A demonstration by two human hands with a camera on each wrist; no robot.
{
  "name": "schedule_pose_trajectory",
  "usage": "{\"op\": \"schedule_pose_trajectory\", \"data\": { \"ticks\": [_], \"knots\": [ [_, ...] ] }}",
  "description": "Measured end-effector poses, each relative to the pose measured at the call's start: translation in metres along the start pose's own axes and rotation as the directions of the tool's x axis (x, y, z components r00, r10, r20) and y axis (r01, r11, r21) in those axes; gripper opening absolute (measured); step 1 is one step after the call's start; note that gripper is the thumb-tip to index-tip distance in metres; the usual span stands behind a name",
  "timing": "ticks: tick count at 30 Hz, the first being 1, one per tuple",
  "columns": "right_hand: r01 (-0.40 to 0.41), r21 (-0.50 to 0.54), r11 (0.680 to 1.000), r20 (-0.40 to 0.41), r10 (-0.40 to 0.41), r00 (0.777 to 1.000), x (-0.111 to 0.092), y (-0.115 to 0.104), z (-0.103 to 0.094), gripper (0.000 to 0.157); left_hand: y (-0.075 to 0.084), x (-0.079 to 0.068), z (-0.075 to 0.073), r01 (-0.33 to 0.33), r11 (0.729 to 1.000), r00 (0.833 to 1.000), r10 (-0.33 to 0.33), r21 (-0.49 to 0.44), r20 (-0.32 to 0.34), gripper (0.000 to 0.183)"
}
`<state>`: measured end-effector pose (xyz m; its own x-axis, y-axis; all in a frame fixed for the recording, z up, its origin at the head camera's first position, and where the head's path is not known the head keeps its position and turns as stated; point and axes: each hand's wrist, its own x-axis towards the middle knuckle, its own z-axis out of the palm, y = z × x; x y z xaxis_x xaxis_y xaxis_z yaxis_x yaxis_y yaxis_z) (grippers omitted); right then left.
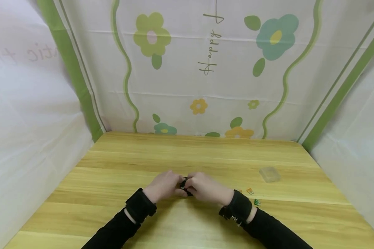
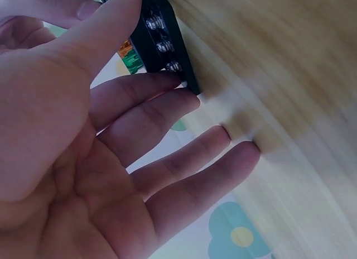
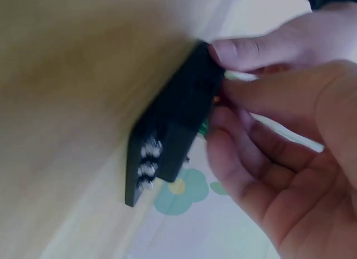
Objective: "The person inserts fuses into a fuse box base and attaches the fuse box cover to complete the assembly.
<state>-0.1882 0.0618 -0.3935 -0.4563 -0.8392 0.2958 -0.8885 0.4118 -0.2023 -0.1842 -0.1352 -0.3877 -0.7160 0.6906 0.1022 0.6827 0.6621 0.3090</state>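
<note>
Black block (image 1: 183,184), lower centre, is mostly hidden: the left hand (image 1: 165,185) pinches it; what the curled right hand (image 1: 208,188) holds, I cannot tell.

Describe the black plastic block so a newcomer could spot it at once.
Find the yellowish wood-grain table, then the bare left hand and right hand. Between them is the block, set apart by its black body and row of silvery metal parts.
</note>
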Motion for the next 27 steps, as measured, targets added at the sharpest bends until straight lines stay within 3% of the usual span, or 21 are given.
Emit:
{"op": "schedule_pose_trajectory", "data": {
  "ticks": [5,12,27],
  "knots": [
    [-0.044,0.069,0.997,0.042,0.041,0.998,-0.0015,0.0032,-0.0044,0.012,-0.0005,0.0005,0.0006,0.019,1.000,0.999,-0.019,0.004,0.025,0.019],
    [-0.081,-0.018,0.997,0.031,0.082,0.996,-0.0023,0.0028,-0.0051,0.008,-0.0007,0.0011,0.0008,0.050,0.999,0.998,-0.050,0.004,0.033,0.020],
    [-0.054,-0.050,0.997,-0.048,0.052,0.998,-0.0017,0.0017,-0.0014,0.023,0.0014,0.0016,-0.0001,0.064,0.998,0.998,-0.064,-0.006,0.028,0.021]
  ]
}}
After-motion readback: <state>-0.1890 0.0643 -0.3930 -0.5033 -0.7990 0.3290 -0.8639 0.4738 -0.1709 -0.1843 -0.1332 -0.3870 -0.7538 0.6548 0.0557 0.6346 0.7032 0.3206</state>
